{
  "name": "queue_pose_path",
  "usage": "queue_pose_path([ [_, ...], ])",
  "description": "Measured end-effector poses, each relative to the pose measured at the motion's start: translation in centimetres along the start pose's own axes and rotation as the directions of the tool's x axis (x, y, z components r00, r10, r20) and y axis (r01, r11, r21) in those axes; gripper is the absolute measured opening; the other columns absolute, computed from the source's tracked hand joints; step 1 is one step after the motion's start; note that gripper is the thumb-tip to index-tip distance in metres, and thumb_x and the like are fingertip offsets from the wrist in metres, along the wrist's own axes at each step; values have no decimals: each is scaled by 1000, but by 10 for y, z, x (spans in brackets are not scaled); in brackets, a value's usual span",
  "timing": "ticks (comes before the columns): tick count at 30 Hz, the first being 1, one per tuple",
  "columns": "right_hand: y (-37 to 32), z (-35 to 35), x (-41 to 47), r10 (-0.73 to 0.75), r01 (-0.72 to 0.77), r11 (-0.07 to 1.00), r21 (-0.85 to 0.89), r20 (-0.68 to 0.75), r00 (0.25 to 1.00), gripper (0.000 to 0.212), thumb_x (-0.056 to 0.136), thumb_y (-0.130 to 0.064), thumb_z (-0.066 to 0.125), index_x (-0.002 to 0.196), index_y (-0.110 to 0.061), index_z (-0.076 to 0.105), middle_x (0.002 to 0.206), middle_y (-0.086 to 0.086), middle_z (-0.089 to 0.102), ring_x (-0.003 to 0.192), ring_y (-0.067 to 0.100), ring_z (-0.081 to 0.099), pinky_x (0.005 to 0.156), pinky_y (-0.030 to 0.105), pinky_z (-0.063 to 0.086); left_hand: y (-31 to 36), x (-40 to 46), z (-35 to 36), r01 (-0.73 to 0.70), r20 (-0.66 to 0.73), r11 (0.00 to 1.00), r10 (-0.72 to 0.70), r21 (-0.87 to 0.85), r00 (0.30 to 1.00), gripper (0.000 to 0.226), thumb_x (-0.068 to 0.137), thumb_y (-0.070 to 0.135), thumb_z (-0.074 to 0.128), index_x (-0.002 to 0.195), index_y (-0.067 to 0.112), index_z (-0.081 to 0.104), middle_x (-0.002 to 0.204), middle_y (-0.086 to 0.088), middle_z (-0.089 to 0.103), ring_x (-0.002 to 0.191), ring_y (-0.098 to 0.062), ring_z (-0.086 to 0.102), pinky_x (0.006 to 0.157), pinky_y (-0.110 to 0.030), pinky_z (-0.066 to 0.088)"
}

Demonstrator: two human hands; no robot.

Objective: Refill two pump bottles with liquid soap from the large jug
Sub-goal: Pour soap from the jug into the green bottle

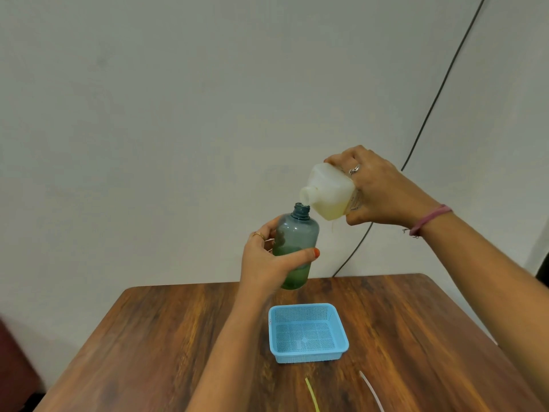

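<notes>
Soft even light; faint shadows; wide-angle bending at edges

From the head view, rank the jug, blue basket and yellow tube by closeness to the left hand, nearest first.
1. jug: tilted up right of the left hand.
2. blue basket: on the table below it.
3. yellow tube: at the table's near edge.

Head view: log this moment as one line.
left hand grips open bottle | right hand tilts jug over its neck | no stream visible | basket below
</notes>
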State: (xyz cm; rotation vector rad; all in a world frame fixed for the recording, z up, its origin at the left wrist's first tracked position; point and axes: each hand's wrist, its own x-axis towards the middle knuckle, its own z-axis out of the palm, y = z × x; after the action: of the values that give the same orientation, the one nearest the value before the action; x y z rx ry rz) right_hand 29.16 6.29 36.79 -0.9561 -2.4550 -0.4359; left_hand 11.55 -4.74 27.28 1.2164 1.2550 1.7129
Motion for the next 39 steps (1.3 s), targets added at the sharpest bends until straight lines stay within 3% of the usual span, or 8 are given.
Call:
queue_pose_path([
  [25,1,0,-3,3,-3,1000,5,-8,1000,99,53,-26,86,139,-24,36,128,4,42,111,23,44,92,35,42,-6,0,2,-8,-12,1000,8,14,1000,67,60,17,90,109,43,52,115,9,56,94,-5,57,53,-8,48],
  [33,1,0,-4,-6,7,1000,9,-19,1000,100,53,-27,86,139,-25,36,126,3,43,110,23,45,92,35,44,-6,-1,1,-5,-8,1000,5,5,1000,71,60,15,90,117,37,54,115,6,59,96,-7,59,56,-9,50],
  [39,1,2,-6,2,-1,999,36,-20,1000,100,54,-25,86,140,-24,35,127,4,42,112,23,45,93,36,44,-7,-2,1,0,-8,1000,0,4,1000,66,59,16,90,110,41,55,113,9,59,96,-8,60,56,-11,51],
])
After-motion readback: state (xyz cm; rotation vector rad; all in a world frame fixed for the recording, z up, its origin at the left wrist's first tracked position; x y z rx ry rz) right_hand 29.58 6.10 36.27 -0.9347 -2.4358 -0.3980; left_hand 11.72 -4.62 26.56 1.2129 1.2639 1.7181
